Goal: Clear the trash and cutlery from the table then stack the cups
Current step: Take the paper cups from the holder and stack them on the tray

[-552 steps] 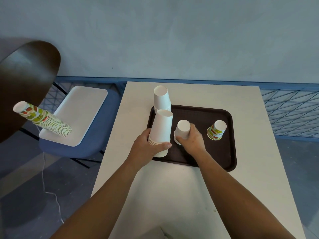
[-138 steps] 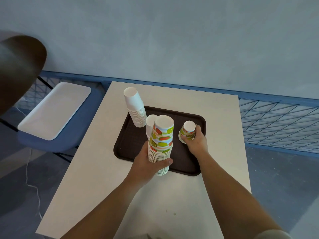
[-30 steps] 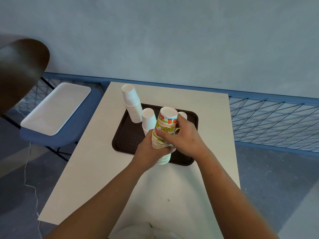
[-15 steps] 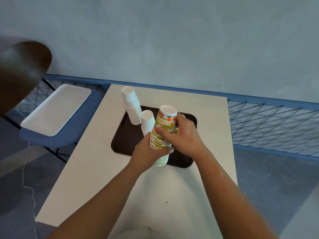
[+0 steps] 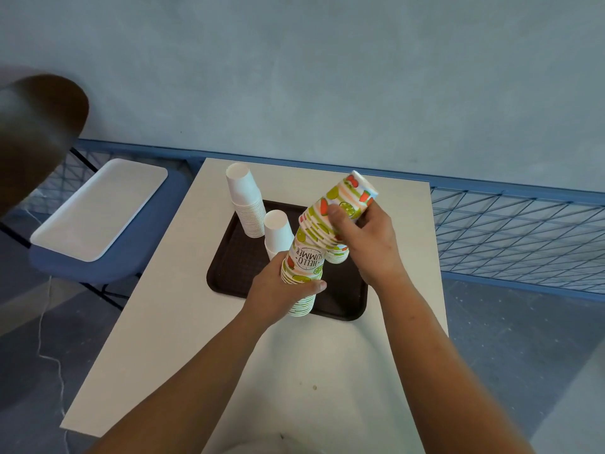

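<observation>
Pale tabletop [image 5: 196, 322] carries a dark brown tray [image 5: 235, 267], and the work sits over the tray's near edge. At the centre, the left hand [image 5: 281, 290] has fingers and thumb curled round the lower printed cups [image 5: 302, 267], which stand rims down. The right hand [image 5: 366, 240] is clamped round the upper printed cups [image 5: 343, 204]. These lean up and to the right, so the column bends where the 2 sections meet. I judge the step to be seating the upper section onto the lower. Done well, that means swinging the top back in line first, then pressing straight down along the column with the left grip low and firm. A light squeeze is best, since paper walls crush easily. Just beside the left hand stands a short white stack [image 5: 278, 231], with a tall white stack [image 5: 245, 201] at the tray's far left corner. Further out are a blue chair [image 5: 108, 267] bearing a white tray [image 5: 98, 208], a blue mesh railing [image 5: 517, 231], a grey wall [image 5: 327, 77] and a blurred brown shape [image 5: 36, 126] at upper left.
</observation>
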`<state>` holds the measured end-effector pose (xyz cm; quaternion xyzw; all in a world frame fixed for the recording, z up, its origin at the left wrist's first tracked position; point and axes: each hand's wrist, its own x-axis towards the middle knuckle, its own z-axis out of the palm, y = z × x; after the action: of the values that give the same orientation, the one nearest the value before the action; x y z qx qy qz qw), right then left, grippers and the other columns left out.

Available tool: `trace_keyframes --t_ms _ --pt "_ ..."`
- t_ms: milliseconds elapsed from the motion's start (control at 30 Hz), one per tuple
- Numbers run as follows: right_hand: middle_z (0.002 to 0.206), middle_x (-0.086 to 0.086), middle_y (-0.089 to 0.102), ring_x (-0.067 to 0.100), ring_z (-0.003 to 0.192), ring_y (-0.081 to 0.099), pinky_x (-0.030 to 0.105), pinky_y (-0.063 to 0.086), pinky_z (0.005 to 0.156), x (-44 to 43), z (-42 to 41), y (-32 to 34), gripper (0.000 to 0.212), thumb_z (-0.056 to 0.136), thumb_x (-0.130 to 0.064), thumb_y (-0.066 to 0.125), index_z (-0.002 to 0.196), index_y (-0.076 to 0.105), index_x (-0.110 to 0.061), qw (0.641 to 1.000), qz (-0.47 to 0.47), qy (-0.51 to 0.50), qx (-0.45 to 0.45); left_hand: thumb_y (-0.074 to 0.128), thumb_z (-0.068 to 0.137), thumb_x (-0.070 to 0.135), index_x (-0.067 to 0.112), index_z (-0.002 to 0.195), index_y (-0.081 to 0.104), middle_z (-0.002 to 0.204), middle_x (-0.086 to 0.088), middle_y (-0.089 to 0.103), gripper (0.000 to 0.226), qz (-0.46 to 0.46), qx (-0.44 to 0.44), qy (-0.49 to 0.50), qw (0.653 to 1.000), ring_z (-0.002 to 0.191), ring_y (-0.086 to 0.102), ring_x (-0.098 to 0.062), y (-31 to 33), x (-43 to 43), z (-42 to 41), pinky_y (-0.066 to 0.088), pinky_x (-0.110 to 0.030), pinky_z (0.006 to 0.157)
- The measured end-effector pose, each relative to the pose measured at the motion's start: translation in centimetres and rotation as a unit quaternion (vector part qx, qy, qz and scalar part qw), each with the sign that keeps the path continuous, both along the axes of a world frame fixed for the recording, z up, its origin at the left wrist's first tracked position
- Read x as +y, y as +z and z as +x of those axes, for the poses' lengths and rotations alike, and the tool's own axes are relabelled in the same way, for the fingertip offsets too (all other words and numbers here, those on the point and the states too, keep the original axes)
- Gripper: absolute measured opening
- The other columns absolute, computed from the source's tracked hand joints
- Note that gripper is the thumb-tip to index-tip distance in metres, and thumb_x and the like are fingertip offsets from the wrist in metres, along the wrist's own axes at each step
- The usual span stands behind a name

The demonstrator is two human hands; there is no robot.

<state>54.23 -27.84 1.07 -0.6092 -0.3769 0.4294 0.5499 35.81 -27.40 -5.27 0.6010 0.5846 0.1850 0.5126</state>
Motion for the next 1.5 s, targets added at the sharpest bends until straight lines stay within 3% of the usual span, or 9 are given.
trace_keyframes --t_ms 100,267,367,500,600,767,1133,1333,1500 --pt "0.113 0.007 0.077 0.025 0.106 0.074 0.055 0.057 0.097 0.9 0.7 -0.9 0.033 0.095 -0.032 0.071 0.119 0.067 -0.01 0.986 -0.001 -0.04 0.161 0.09 0.071 0.048 0.039 0.132 0.056 0.119 0.017 0.069 0.07 -0.008 -0.015 0.001 1.0 0.113 0.066 -0.01 -0.4 0.3 0.1 0.055 -0.042 0.104" --pt "0.109 0.007 0.077 0.025 0.105 0.074 0.056 0.057 0.096 2.4 2.5 -2.4 0.025 0.097 -0.03 0.069 0.115 0.067 -0.013 0.949 -0.019 -0.124 0.289 0.092 0.072 0.044 0.037 0.132 0.057 0.119 0.017 0.069 0.07 -0.023 -0.034 0.011 0.999 0.113 0.066 -0.01 -0.9 0.8 0.2 0.054 -0.035 0.1" --pt "0.113 0.004 0.076 0.02 0.102 0.075 0.052 0.06 0.092 3.5 3.7 -3.7 0.031 0.096 -0.032 0.071 0.12 0.066 -0.014 0.961 -0.017 -0.161 0.223 0.092 0.072 0.042 0.038 0.13 0.058 0.117 0.017 0.07 0.068 -0.025 -0.042 0.013 0.999 0.11 0.067 -0.008 -1.2 1.3 0.2 0.053 -0.027 0.092" --pt "0.113 -0.004 0.072 0.012 0.103 0.071 0.031 0.06 0.09 4.9 4.5 -5.7 0.043 0.09 -0.041 0.076 0.123 0.063 -0.016 0.985 -0.04 -0.159 -0.05 0.093 0.07 0.043 0.038 0.129 0.059 0.115 0.018 0.071 0.068 -0.025 -0.052 0.02 0.998 0.108 0.067 -0.006 -1.6 1.9 0.1 0.053 -0.026 0.09" --pt "0.111 -0.007 0.069 0.007 0.099 0.067 0.02 0.053 0.083 5.7 4.2 -7.6 0.045 0.087 -0.04 0.079 0.122 0.06 -0.019 0.981 -0.044 -0.117 -0.151 0.093 0.07 0.044 0.041 0.126 0.059 0.114 0.02 0.071 0.066 -0.025 -0.056 0.019 0.998 0.107 0.068 -0.004 -2.0 2.4 0.0 0.054 -0.025 0.089" --pt "0.109 -0.007 0.065 0.013 0.101 0.064 0.028 0.052 0.085 6.7 3.3 -11.7 0.046 0.081 -0.04 0.082 0.115 0.057 -0.022 0.968 -0.07 -0.073 -0.231 0.092 0.071 0.042 0.043 0.123 0.06 0.113 0.021 0.072 0.062 -0.026 -0.064 0.018 0.997 0.106 0.069 -0.003 -2.2 2.9 -0.3 0.055 -0.023 0.086" --pt "0.148 0.006 0.053 0.028 0.136 0.05 0.044 0.047 0.109 6.0 2.8 -14.8 0.082 0.083 -0.032 0.081 0.151 0.038 -0.017 0.954 -0.146 -0.02 -0.261 0.093 0.069 0.046 0.045 0.122 0.06 0.113 0.022 0.072 0.062 -0.02 -0.06 0.019 0.998 0.107 0.069 -0.004 -2.3 2.7 -0.9 0.056 -0.028 0.09" --pt "0.126 -0.004 0.056 0.019 0.116 0.057 0.045 0.053 0.097 3.0 1.2 -10.4 0.036 0.092 -0.029 0.062 0.127 0.059 -0.023 0.964 0.0 -0.133 -0.229 0.093 0.071 0.043 0.041 0.129 0.058 0.117 0.019 0.07 0.068 -0.017 -0.056 0.024 0.998 0.109 0.067 -0.006 -1.6 2.2 -0.2 0.054 -0.027 0.089" --pt "0.117 -0.009 0.067 0.001 0.11 0.063 0.017 0.052 0.086 -0.1 -0.6 -4.4 0.035 0.092 -0.028 0.054 0.124 0.065 -0.021 0.996 0.023 0.044 -0.072 0.093 0.067 0.048 0.039 0.127 0.059 0.115 0.017 0.072 0.07 -0.007 -0.052 0.013 0.999 0.109 0.068 -0.006 -1.2 1.6 0.1 0.056 -0.034 0.097"
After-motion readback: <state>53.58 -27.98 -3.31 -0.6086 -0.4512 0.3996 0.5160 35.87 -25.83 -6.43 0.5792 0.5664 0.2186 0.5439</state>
